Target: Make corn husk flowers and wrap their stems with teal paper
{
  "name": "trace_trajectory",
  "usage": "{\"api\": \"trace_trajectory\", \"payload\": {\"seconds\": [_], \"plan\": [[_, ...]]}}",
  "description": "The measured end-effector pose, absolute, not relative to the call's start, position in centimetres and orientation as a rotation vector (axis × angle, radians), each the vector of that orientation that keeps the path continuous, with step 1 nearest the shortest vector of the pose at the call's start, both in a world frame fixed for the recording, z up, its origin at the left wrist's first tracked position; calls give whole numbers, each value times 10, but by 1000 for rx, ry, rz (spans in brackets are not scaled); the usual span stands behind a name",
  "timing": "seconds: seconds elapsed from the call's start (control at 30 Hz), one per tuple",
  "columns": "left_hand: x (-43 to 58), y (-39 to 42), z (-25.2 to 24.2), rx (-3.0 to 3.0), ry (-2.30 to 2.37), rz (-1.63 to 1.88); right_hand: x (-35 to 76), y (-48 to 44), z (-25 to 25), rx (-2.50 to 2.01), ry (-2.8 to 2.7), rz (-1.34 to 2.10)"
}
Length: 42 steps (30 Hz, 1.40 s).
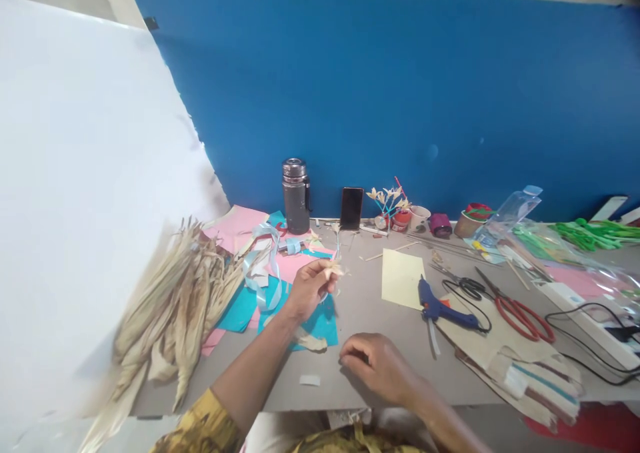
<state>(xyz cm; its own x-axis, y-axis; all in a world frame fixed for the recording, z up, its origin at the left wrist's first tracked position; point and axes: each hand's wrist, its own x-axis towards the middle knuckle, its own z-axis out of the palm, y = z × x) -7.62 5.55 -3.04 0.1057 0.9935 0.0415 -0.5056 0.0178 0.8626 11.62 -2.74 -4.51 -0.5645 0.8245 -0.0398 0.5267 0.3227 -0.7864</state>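
My left hand [306,292] is closed in a pinch on a small pale corn husk flower [334,270], held above the table's middle. Under that wrist, a loose strip of corn husk [311,340] lies partly over blue paper [327,316]. My right hand [376,368] rests low by the table's front edge, its fingers curled toward the thumb. Whether anything is between those fingers is hidden. A small white paper piece [310,380] lies to its left. To the right of my hands is a blue glue gun [447,310] with a glue stick in it.
Dried corn husks [185,313] are heaped at left. A thermos [297,200], a phone [351,208] and finished husk flowers [389,200] stand along the back. Yellow paper [403,278], red-handled scissors [517,310], work gloves [510,360] and a power strip [590,323] with cables lie at right.
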Motion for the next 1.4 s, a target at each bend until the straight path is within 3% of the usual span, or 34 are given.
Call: {"api": "trace_trajectory", "payload": {"seconds": [0.63, 1.4], "plan": [[-64, 51, -44, 825, 652, 1283, 115, -44, -76, -1222, -2102, 833], [-68, 60, -43, 781, 672, 1162, 120, -37, -82, -1122, -1800, 946]]}}
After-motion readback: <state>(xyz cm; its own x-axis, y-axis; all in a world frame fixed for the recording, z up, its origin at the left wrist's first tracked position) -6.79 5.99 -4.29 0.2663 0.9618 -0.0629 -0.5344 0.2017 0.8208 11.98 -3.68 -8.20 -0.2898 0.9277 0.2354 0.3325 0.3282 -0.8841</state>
